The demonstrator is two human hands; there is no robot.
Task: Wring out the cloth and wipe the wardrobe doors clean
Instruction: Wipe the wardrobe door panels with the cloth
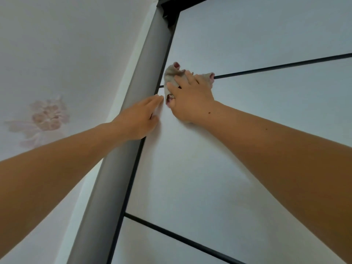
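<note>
High on the wardrobe door (247,130), the right hand (190,98) presses a cloth (171,77).
Its fingers (181,80) lie spread over it; the left hand (139,119) rests flat, outstretched, beside the grey frame (148,60).

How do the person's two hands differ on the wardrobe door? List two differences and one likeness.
The left hand lies bare on the wardrobe door beside the grey frame; the right hand presses a cloth against it. The right hand sits higher than the left hand, at the black crossbar. Both touch the door.
</note>
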